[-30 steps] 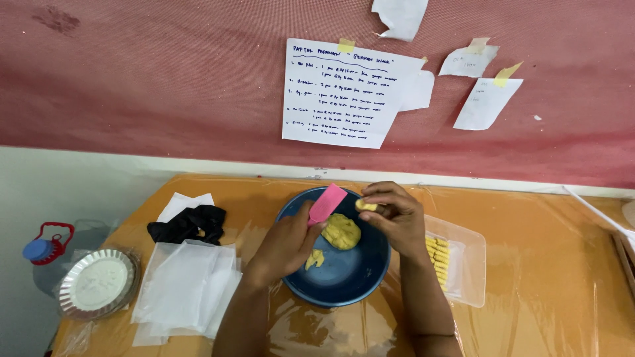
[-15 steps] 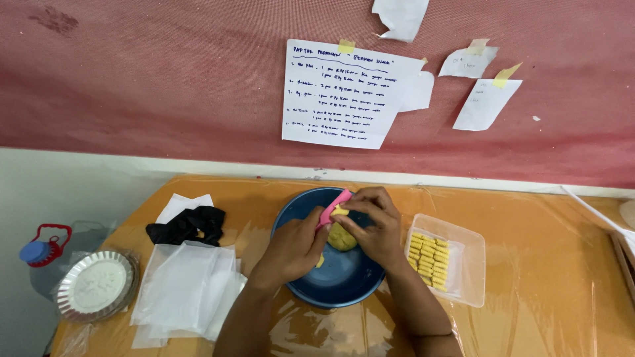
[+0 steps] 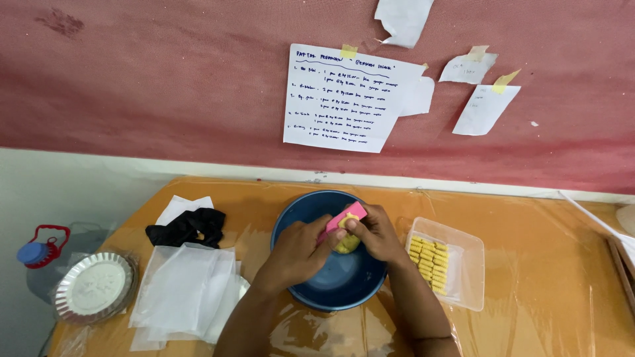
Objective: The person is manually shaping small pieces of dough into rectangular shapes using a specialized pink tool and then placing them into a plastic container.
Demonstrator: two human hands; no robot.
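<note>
I see my left hand (image 3: pixel 299 248) gripping a pink scraper (image 3: pixel 345 218) and my right hand (image 3: pixel 376 233) closed around yellow dough (image 3: pixel 346 243), both over the blue bowl (image 3: pixel 334 284) on the counter (image 3: pixel 542 264). A clear tray (image 3: pixel 463 264) of yellow pieces (image 3: pixel 430 263) sits just right; plastic sheets (image 3: pixel 182 294), a black cloth (image 3: pixel 188 226) and a foil pan (image 3: pixel 92 291) lie left.

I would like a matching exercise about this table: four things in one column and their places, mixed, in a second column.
Things:
1. blue bowl
2. clear container of yellow pieces
3. black cloth
4. foil pan

Places:
A. at the far left edge of the table
B. under both hands, in the middle
C. just right of the bowl
D. left of the bowl, above the white sheets

Pairs: 1-B, 2-C, 3-D, 4-A
</note>
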